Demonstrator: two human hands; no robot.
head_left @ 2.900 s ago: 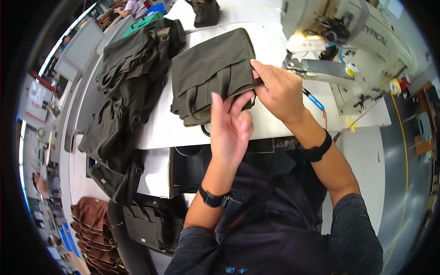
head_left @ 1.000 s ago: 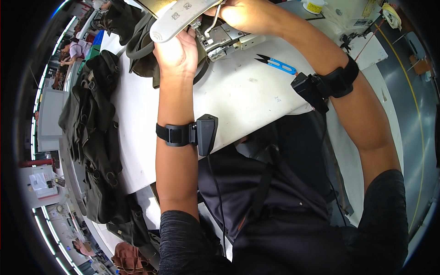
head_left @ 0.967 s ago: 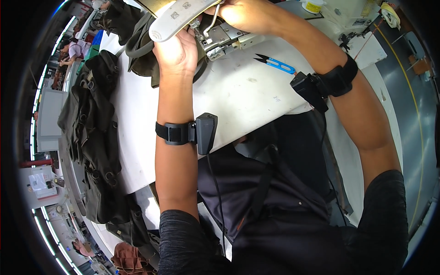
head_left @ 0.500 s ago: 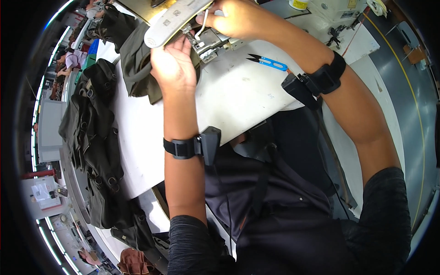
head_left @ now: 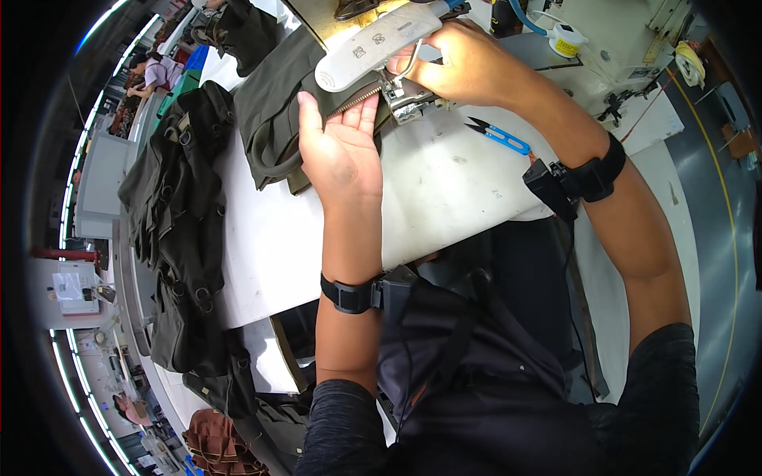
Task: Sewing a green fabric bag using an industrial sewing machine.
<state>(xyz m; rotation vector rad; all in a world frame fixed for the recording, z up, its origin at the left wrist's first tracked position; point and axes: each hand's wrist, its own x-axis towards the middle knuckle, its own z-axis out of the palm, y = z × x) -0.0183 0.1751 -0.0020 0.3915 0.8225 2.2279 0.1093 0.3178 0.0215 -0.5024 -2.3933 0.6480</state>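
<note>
Palm up, my left hand (head_left: 343,155) lies at the near edge of a dark olive fabric bag (head_left: 274,111). Its fingers are stretched out along a zipper (head_left: 353,101) with metal-coloured teeth, and the thumb stands apart. The zipper runs to the presser foot area of a sewing machine (head_left: 373,49), under its pale rounded head. My right hand (head_left: 472,67) is closed beside that head, thumb and forefinger next to a bent metal rod (head_left: 413,59). The machine hides its fingertips and whatever they hold. Blue thread snips (head_left: 500,137) lie on the white table near my right wrist.
Dark bags with metal rings (head_left: 178,206) are heaped along the left. A brown bag (head_left: 222,444) sits at the lower left. A small white bottle with a yellow label (head_left: 565,40) stands by the machine. Other people work at the far left.
My left thumb has spread away from the fingers. The view has shifted, so the machine, bag and snips appear farther right and lower. My right hand stays beside the machine head.
</note>
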